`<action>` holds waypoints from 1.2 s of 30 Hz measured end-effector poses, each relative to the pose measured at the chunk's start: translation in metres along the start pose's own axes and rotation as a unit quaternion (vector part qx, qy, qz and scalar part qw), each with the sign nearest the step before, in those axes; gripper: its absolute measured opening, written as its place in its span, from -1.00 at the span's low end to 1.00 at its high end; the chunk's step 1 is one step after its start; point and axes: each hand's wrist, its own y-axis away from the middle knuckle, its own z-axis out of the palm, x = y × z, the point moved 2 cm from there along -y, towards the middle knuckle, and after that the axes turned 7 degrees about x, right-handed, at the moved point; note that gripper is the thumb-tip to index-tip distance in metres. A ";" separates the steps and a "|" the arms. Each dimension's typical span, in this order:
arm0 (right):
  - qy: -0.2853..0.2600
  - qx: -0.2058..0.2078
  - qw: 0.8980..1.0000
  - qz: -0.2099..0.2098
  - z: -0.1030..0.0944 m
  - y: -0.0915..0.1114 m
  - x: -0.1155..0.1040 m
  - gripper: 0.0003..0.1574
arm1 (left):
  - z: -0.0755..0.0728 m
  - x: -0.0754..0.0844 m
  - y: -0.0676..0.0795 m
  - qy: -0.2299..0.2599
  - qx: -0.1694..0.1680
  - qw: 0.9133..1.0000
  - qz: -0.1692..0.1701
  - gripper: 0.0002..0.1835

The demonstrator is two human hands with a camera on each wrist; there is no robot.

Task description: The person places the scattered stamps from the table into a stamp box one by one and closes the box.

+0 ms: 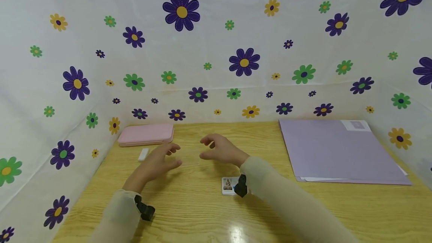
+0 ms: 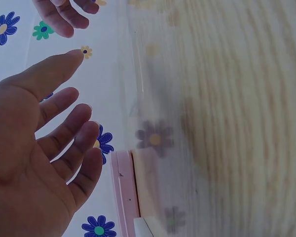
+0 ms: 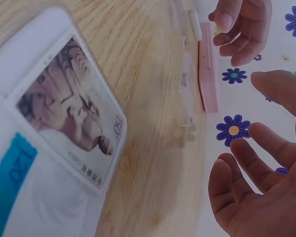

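My left hand (image 1: 156, 165) hovers over the left middle of the wooden table, fingers apart and loosely bent, holding nothing. Facing it from the right is my right hand (image 1: 223, 150), its fingers also spread with nothing in them. Between the two lies a flat, clear plastic piece (image 3: 187, 91), a box or lid in shape; only faint edges of it show in the head view. Under my right wrist rests a small clear case (image 1: 227, 186) with postage stamps inside. In the right wrist view, a brown picture stamp (image 3: 71, 111) fills much of the left side.
A pink pencil case (image 1: 146, 135) sits at the back left, with a small white block (image 1: 143, 154) like an eraser before it. Purple folders (image 1: 337, 149) holding white sheets lie at the right. Flower-printed white cloth (image 1: 209, 40) walls the back and sides.
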 end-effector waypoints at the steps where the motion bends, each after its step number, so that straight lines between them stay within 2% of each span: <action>1: 0.002 -0.002 1.000 0.000 0.001 -0.001 0.000 -0.38 | 0.000 -0.002 0.000 0.001 -0.001 1.000 -0.003 -0.43; 4: 0.005 -0.008 1.000 0.001 0.005 -0.005 0.002 -0.35 | -0.001 -0.009 -0.002 0.004 -0.003 1.000 -0.015 -0.36; 10: 0.023 -0.033 0.999 0.016 0.011 -0.012 0.002 -0.26 | 0.001 -0.017 -0.006 0.007 -0.029 0.999 -0.029 -0.26; 16: 0.063 -0.046 0.997 0.021 0.015 -0.019 -0.002 -0.24 | 0.000 -0.023 -0.011 -0.008 -0.047 0.998 -0.036 -0.27; 22: 0.099 -0.062 0.992 0.048 0.019 -0.026 0.000 -0.23 | 0.003 -0.027 -0.017 -0.018 -0.072 0.996 -0.038 -0.26; 29: 0.140 -0.069 0.986 0.061 0.025 -0.034 0.005 -0.25 | 0.005 -0.029 -0.022 -0.027 -0.085 0.994 -0.061 -0.22; 36: 0.149 -0.074 0.984 0.062 0.029 -0.037 0.003 -0.22 | 0.005 -0.033 -0.023 -0.029 -0.091 0.994 -0.049 -0.23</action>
